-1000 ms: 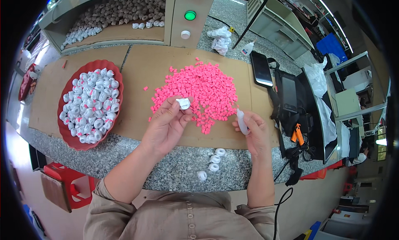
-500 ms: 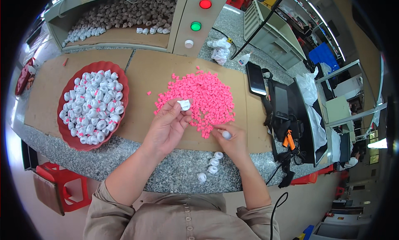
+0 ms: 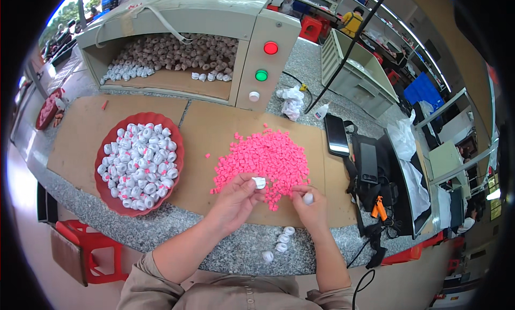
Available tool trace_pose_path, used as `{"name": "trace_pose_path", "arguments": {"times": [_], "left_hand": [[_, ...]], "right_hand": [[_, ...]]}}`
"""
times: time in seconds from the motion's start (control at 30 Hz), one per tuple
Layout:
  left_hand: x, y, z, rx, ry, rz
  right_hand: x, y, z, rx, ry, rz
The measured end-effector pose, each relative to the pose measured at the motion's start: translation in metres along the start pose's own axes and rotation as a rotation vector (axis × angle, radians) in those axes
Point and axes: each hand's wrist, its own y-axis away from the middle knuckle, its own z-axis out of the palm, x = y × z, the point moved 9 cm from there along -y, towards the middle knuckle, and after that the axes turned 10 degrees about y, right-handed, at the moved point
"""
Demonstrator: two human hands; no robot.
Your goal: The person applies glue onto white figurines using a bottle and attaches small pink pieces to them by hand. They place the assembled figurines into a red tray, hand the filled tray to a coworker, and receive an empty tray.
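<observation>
My left hand (image 3: 236, 202) pinches a small white rounded piece (image 3: 259, 183) between thumb and fingers, above the near edge of a heap of small pink pieces (image 3: 263, 157). Just right of the heap's near end, my right hand (image 3: 312, 209) is closed around another white piece (image 3: 308, 198). Its thumb and forefinger are pressed together; whether a pink piece sits between the tips cannot be made out. A few loose white pieces (image 3: 282, 238) lie on the stone tabletop beside my right wrist. To the left, a red scalloped bowl (image 3: 179, 173) holds many white pieces, some showing pink bits.
Behind the heap stands a beige machine (image 3: 244, 68) with lit buttons and an opening full of similar pieces. Cardboard (image 3: 198, 133) covers the tabletop. A phone (image 3: 337, 135), a black bag (image 3: 370, 162) and a grey crate (image 3: 365, 79) are at the right. A red stool (image 3: 99, 251) is lower left.
The view has tilted up, so everything sits lower in the picture. My left hand has come nearer my right one with its white piece. My right fingertips have drawn off the heap rightward.
</observation>
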Motion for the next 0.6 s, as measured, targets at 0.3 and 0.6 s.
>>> {"name": "trace_pose_path", "arguments": {"times": [0.3, 0.6], "left_hand": [[-0.02, 0.001, 0.007, -0.095, -0.209, -0.063], [-0.033, 0.005, 0.004, -0.105, -0.496, -0.077]], "right_hand": [[0.006, 0.003, 0.011, -0.114, -0.733, 0.255], [-0.012, 0.017, 0.027, -0.217, -0.69, 0.134]]}}
